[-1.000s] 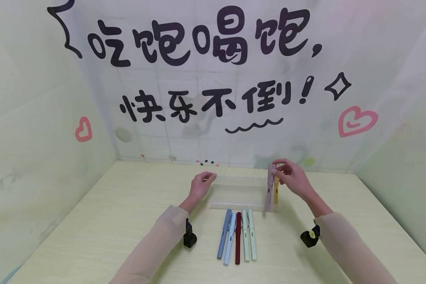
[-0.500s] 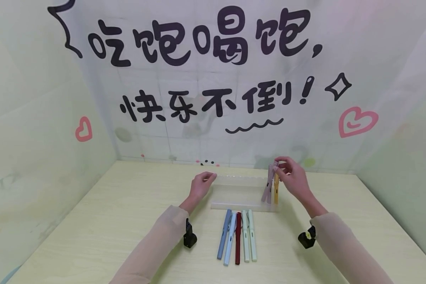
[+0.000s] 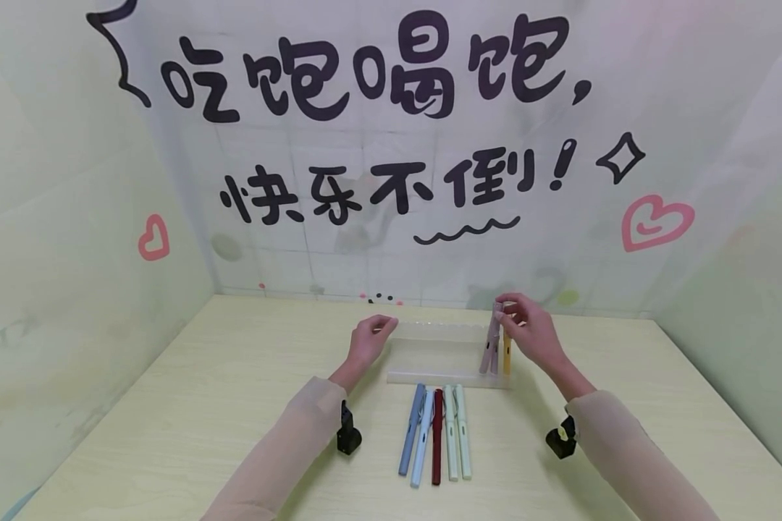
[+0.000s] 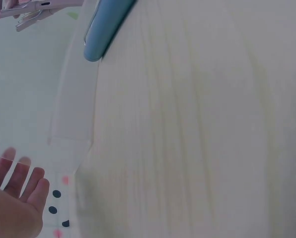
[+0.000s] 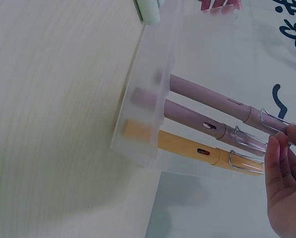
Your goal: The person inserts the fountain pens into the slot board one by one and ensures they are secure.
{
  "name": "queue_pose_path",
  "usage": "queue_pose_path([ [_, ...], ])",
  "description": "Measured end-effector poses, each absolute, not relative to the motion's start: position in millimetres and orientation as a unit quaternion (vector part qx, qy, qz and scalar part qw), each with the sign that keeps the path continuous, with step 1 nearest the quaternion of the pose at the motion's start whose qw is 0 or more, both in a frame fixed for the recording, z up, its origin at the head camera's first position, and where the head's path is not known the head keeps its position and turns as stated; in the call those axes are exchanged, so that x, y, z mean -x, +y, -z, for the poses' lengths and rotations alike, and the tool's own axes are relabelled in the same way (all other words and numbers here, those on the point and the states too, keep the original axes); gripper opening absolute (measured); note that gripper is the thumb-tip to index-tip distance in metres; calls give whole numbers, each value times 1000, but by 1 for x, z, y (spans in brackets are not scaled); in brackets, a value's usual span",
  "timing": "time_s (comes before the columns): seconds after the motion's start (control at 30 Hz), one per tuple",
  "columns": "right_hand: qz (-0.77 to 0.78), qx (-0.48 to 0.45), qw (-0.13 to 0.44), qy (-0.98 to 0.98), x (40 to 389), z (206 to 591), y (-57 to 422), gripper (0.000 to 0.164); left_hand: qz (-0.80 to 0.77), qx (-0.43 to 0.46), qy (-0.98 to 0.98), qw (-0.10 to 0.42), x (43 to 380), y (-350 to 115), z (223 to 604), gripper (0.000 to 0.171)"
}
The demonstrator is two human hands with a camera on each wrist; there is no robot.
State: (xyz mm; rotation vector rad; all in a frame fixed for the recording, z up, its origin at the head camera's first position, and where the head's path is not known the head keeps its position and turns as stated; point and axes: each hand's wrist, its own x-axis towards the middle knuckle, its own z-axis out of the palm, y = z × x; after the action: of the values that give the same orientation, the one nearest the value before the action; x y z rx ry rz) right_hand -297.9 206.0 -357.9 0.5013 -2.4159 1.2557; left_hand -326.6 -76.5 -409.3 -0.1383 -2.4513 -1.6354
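Note:
A clear plastic pen stand sits near the back of the table, with my left hand holding its left end. In the left wrist view, that hand's fingertips show through the clear panel. At the stand's right end my right hand pinches the capped top of a purple pen. This pen leans in the stand, its lower end behind the frosted front ledge. Beside it are a second purple pen and an orange pen, both with wire clips and their lower ends in the ledge.
In front of the stand lie a slate-blue pen, a light-blue pen, a dark red pen and two pale green pens, side by side. A printed backdrop rises behind the pale wooden table.
The purple pen in my right hand went from in front of the ledge down into the stand beside the other one. That hand then shifted slightly left. My left hand stayed still.

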Motion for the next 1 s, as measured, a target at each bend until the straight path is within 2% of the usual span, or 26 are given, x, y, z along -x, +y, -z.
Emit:
queue_pose_path([
  [0.37,-446,-208,162,-855,304,358,201,22,555,44,-825,96,327,-77,409,29],
  [0.67,-441,-192,132,-867,307,359,200,22,557,48,-824,94,328,-77,410,30],
  [1.0,-367,-196,187,-890,310,363,199,25,553,52,-826,101,328,-78,412,29],
])
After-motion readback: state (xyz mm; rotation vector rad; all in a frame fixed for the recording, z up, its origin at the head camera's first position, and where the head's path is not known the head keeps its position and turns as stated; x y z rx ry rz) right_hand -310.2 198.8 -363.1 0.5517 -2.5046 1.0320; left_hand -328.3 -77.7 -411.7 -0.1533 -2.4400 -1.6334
